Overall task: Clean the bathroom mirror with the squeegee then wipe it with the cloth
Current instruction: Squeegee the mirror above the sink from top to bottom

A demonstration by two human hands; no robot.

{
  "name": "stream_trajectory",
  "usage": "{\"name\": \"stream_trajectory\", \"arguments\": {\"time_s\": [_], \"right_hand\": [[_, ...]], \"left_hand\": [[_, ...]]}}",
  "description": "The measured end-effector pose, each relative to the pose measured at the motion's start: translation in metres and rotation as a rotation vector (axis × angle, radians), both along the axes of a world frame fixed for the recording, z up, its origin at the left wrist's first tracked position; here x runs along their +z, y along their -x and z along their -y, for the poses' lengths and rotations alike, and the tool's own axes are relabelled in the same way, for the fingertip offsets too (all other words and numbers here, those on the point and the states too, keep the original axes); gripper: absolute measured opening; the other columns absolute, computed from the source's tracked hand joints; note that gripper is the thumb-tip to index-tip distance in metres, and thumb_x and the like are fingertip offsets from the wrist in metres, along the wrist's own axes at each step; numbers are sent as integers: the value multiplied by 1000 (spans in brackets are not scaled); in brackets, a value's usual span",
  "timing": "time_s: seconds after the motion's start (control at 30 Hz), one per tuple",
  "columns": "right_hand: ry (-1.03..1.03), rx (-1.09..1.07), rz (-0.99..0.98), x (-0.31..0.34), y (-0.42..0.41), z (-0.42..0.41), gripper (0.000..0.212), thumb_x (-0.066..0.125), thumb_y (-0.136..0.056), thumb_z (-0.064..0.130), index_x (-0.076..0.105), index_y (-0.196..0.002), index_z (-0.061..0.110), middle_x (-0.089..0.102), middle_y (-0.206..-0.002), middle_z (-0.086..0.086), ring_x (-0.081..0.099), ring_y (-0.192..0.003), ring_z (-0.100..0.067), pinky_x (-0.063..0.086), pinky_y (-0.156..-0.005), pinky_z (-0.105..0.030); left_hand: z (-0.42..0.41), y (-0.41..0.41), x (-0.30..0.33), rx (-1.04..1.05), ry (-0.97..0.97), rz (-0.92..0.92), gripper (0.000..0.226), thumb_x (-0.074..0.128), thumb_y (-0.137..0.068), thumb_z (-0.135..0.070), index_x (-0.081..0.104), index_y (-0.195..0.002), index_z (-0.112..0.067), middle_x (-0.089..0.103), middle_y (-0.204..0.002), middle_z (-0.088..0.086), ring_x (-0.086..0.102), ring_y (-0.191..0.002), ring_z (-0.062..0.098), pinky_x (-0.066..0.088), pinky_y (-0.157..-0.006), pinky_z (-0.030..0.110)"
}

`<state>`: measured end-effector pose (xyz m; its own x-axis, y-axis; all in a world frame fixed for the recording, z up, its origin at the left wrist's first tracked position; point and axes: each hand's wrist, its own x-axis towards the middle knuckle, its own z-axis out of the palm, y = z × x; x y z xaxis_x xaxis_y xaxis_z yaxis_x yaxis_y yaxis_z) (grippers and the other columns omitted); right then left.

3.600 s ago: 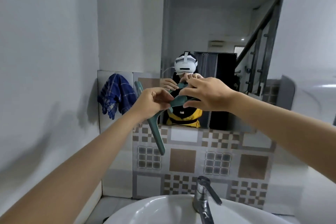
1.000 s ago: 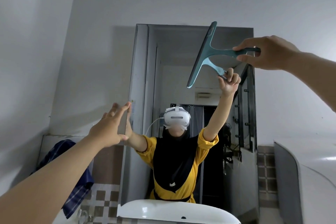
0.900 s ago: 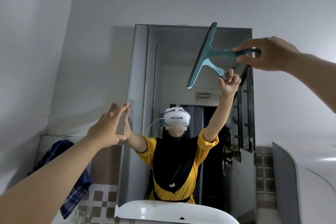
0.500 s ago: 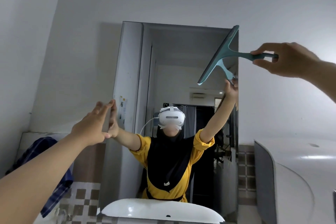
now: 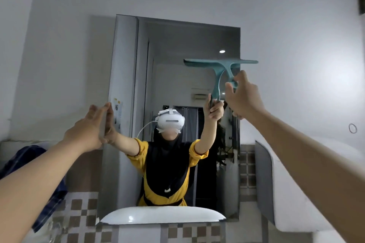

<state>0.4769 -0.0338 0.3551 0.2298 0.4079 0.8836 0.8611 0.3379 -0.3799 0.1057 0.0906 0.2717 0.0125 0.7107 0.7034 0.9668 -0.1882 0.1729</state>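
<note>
A tall rectangular mirror (image 5: 173, 49) hangs on the grey wall ahead. My right hand (image 5: 244, 98) grips the handle of a teal squeegee (image 5: 219, 64), whose blade lies level across the mirror's right half and overhangs its right edge. My left hand (image 5: 88, 128) is flat, fingers together, pressed against the mirror's left edge. A blue checked cloth (image 5: 31, 156) hangs on the wall at lower left, partly hidden behind my left forearm. The glass reflects a person in yellow and black with both arms raised.
A white basin rim shows as a reflection (image 5: 158, 215) at the mirror's bottom. Brown and white patterned tiles (image 5: 83, 209) run below the mirror. A white rounded fixture (image 5: 296, 183) stands close on the right.
The squeegee has turned from a steep slant at the mirror's top right corner to level, and sits lower on the glass. My left hand stays on the mirror's left edge.
</note>
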Motion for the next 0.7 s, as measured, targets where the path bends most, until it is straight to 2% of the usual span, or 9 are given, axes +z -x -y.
{"name": "stream_trajectory", "arguments": {"time_s": [0.1, 0.17, 0.27, 0.33, 0.4, 0.43, 0.5, 0.6, 0.7], "right_hand": [[-46, 90, -226, -10, 44, -8, 17, 41, -97, 26, 37, -107, 14, 55, -74, -4, 56, -50, -19, 48, -38, -29], [-67, 160, -392, -13, 72, -11, 17, 43, -98, 24, 36, -109, 12, 51, -69, -1, 53, -45, -13, 48, -35, -27], [-94, 264, -592, -14, 111, -15, 20, 44, -99, 24, 35, -110, 10, 54, -74, -4, 56, -47, -14, 58, -45, -35], [-127, 301, -688, -13, 133, -17, 17, 44, -99, 22, 34, -106, 10, 53, -74, -3, 52, -45, -9, 50, -36, -20], [-158, 335, -759, -13, 154, -18, 15, 45, -99, 20, 33, -101, 12, 51, -72, -1, 49, -42, -6, 35, -27, -11], [-164, 356, -786, -14, 166, -18, 15, 46, -98, 20, 33, -100, 12, 51, -74, -2, 49, -42, -6, 32, -26, -10], [-174, 410, -831, -16, 190, -20, 14, 47, -98, 18, 34, -98, 12, 51, -76, -5, 49, -33, -6, 31, -25, -11], [-165, 486, -866, -20, 228, -26, 12, 45, -97, 16, 34, -96, 13, 52, -76, -8, 43, -19, -5, 32, -26, -13], [-186, 524, -864, -25, 258, -35, 12, 45, -96, 18, 33, -95, 15, 56, -74, -10, 54, -31, -11, 37, -31, -17]], "left_hand": [[6, -1, 1, 22, -7, -33, 116, 73, -69, -18, -14, -142, -41, -1, -157, 8, 49, -116, 44, 49, -88, 47], [11, -3, 0, 27, -38, -55, 111, 70, -71, -15, -11, -145, -35, 5, -154, 11, 51, -111, 42, 48, -84, 42], [8, -1, -2, -20, -79, -66, 108, 68, -72, -13, -9, -146, -32, 9, -153, 14, 50, -109, 42, 47, -83, 41], [1, 5, -4, -50, -81, -64, 115, 71, -70, -20, -15, -141, -44, 10, -153, 14, 52, -98, 41, 53, -75, 44], [-2, 8, -4, -65, -80, -60, 116, 72, -70, -23, -19, -138, -49, 10, -152, 14, 52, -93, 37, 56, -68, 45], [-2, 8, -5, -62, -78, -60, 115, 71, -71, -22, -19, -138, -49, 9, -153, 14, 52, -93, 36, 56, -67, 45], [1, 5, -5, -56, -69, -39, 113, 70, -73, -19, -18, -138, -48, 4, -155, 14, 50, -99, 37, 56, -68, 45], [2, 5, -6, -60, -48, -7, 111, 72, -75, -27, -18, -138, -48, 0, -157, 11, 45, -109, 38, 54, -73, 46], [2, 7, -7, -78, -64, -10, 109, 71, -77, -30, -17, -139, -47, 1, -156, 12, 43, -110, 38, 53, -74, 47]]}}
